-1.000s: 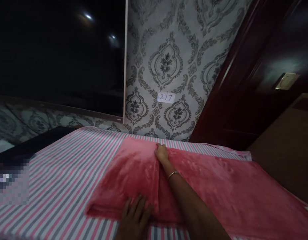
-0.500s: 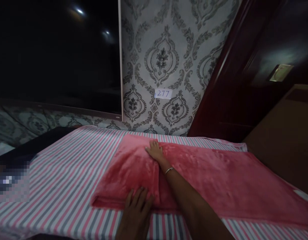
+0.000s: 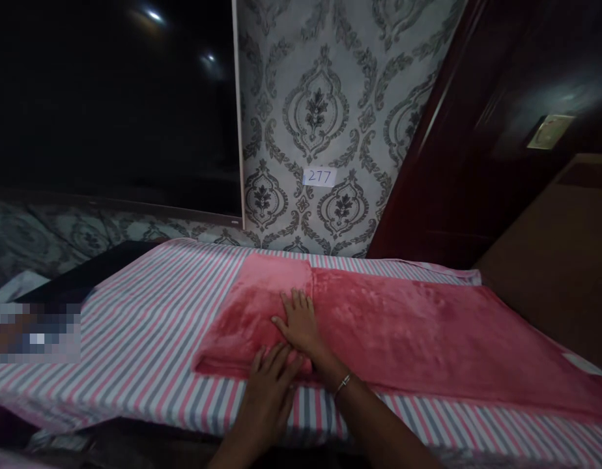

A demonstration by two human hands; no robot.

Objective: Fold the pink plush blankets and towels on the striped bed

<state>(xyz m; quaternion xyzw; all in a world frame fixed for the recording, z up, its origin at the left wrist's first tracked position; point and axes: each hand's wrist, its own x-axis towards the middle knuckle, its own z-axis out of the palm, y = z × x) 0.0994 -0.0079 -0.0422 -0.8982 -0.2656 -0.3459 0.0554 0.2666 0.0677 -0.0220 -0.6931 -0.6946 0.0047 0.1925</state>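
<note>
A plush coral-pink blanket [image 3: 403, 332] lies lengthwise on a striped cloth [image 3: 149, 319], its left end folded over into a thicker panel. My right hand [image 3: 300, 320], with a thin bracelet at the wrist, rests palm down on that folded panel close to its right edge. Its fingers are spread. Just nearer to me, my left hand [image 3: 272, 384] lies flat over the front edge of the fold, fingers stretched out. Both hands touch the blanket without gripping it.
A large dark television screen [image 3: 115, 104] hangs at the left. Patterned wallpaper [image 3: 315, 111] bears a paper marked 277 [image 3: 319, 176]. On the right stand a dark red door [image 3: 457, 195] and a brown panel [image 3: 555, 260]. Something pixelated [image 3: 37, 335] shows at the left edge.
My right hand has slid toward me along the folded panel, from near its far edge to its middle. My left hand stays at the front edge. The view has shifted slightly.
</note>
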